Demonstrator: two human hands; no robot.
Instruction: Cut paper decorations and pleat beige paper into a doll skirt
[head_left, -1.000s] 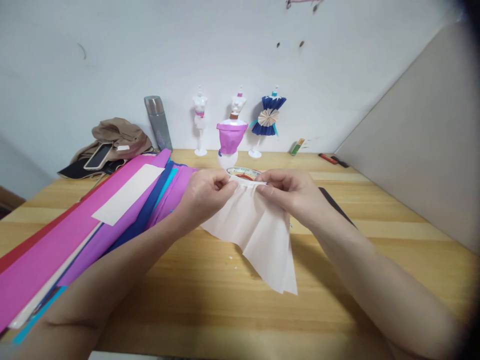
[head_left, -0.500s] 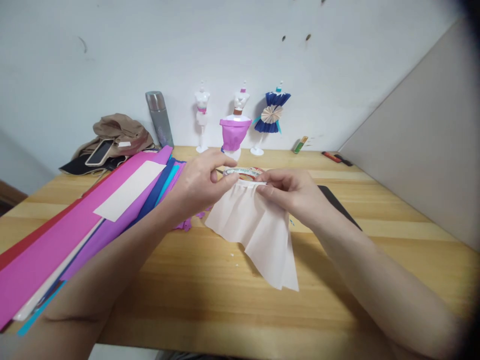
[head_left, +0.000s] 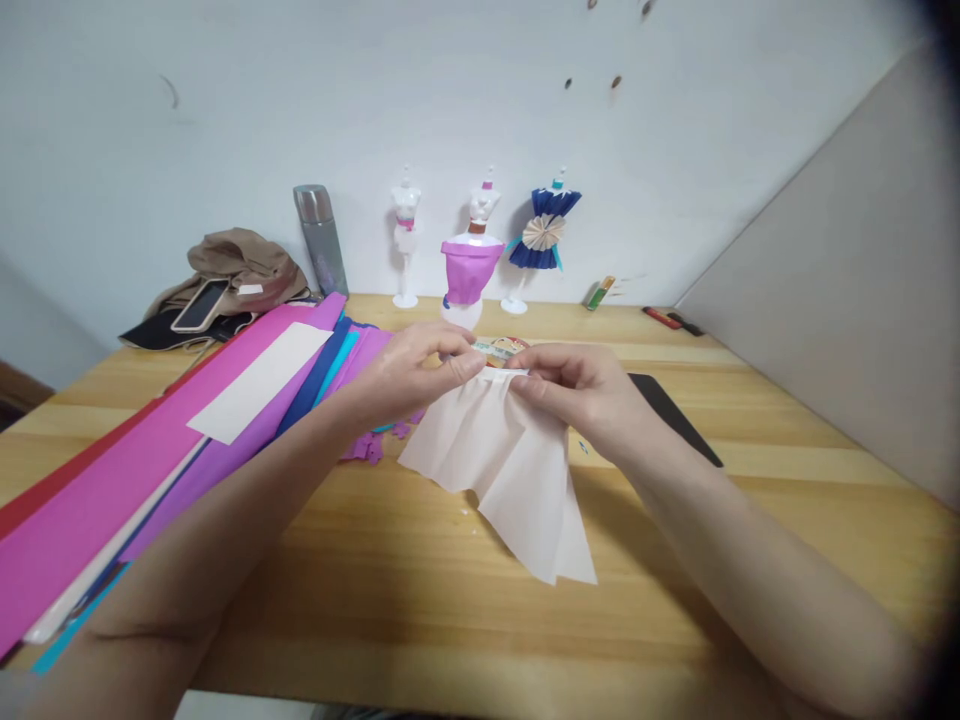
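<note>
A cream sheet of gathered paper, shaped like a small pleated skirt, hangs fanned out with its narrow top edge between my hands. My right hand pinches that top edge at its right end. At the left end, my left hand has its thumb and fingertips closed on the same edge. Just behind the paper lies a roll of tape, partly hidden by my fingers. Past it stands a white mannequin wrapped in a pink-purple paper top.
Two more small mannequins, one bare-bodied and one in navy pleats, stand by the wall. Coloured paper strips cover the left side. A flask, brown cloth, phone and black flat object lie around.
My left hand has come down and right, its thumb and fingers closing on the paper's top edge. The paper's lower left part has swung slightly left.
</note>
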